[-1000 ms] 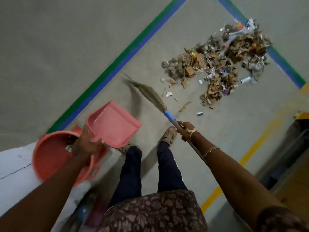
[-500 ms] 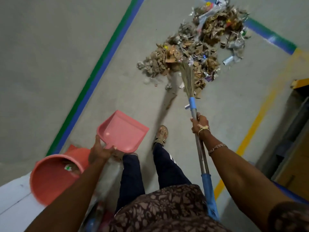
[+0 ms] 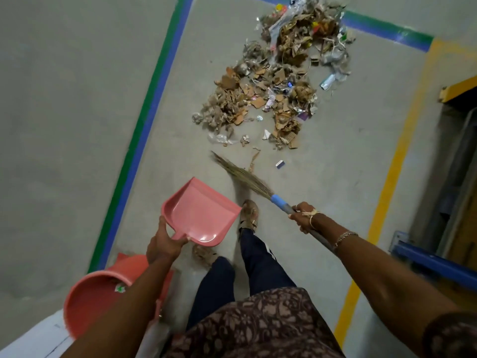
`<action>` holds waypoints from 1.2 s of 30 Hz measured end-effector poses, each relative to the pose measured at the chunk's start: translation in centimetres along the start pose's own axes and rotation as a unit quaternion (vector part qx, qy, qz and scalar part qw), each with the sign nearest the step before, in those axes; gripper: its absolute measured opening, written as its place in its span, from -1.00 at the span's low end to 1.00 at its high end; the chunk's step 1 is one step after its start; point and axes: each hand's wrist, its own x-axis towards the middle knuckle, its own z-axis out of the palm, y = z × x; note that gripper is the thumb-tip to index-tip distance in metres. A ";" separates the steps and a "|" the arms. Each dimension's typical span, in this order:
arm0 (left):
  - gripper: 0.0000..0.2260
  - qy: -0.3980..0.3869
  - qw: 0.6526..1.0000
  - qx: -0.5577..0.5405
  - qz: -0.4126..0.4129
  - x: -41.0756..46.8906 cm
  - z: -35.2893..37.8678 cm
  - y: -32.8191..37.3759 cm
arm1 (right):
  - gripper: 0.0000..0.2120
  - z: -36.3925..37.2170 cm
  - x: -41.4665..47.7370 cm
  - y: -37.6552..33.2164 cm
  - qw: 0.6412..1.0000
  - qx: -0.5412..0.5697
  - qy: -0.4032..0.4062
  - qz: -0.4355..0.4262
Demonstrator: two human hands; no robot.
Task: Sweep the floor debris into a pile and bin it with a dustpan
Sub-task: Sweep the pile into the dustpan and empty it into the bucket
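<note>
1. Two hands are in use, and both are closed round a tool.
2. Our left hand (image 3: 165, 245) grips the short handle of the pink dustpan (image 3: 200, 215), with the thumb lying along the pan's rear wall.
3. We hold the dustpan tilted above the grey floor (image 3: 64, 125), just in front of our feet. Its open lip faces the debris.
4. Our right hand (image 3: 304, 218) is wrapped round the shaft of the broom (image 3: 277, 200), just behind the blue collar. A pale thread is tied at the wrist, and a chain bracelet (image 3: 344, 236) sits further up the forearm.
5. The broom runs diagonally from our right forearm toward the upper left. Its grass bristles (image 3: 240, 174) fan out between the dustpan lip and the debris. We cannot tell whether the tips touch the floor.
6. The debris pile (image 3: 278, 81) lies ahead of us on the floor, well apart from the dustpan. It consists of torn cardboard, dry brown scraps, crumpled foil and plastic film.
7. Several loose pieces lie on the near side of the pile. One small blue-and-white scrap (image 3: 280, 164) sits alone, just beside the bristles.
8. The pink bin (image 3: 90, 303) is at the lower left, tipped with its mouth toward us and partly hidden by our left forearm. It is well apart from the pile.
9. A green-and-blue floor line (image 3: 149, 125) runs to the left of the pile and turns behind it. A yellow floor line (image 3: 397, 156) runs on the right.
10. A blue rack frame (image 3: 433, 264) stands at the right edge.
</note>
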 end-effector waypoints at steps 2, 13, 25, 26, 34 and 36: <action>0.05 0.005 1.000 0.007 0.005 -0.6 0.2 0.2 | -0.80 0.1 0.6 0.2 0.999 0.015 0.025 0.026; 0.04 0.012 0.996 0.060 0.070 -1.8 0.8 2.7 | -0.78 -2.6 -2.5 1.0 0.952 0.187 0.226 -0.083; 0.08 0.007 0.996 -0.025 0.089 -2.9 4.1 -1.2 | -0.75 0.2 -5.2 9.7 0.989 0.013 0.142 0.031; 0.11 0.003 0.996 -0.038 0.086 -2.8 4.6 -2.1 | -0.77 0.7 -5.1 9.9 0.987 0.002 0.156 0.044; 0.21 0.002 0.993 -0.106 0.045 -2.5 6.7 -10.1 | -0.79 6.2 -4.2 8.8 0.951 0.072 0.301 -0.004; 0.19 0.005 0.994 -0.103 0.043 -3.1 6.4 -11.2 | -0.79 7.1 -6.2 7.5 0.947 0.094 0.306 -0.043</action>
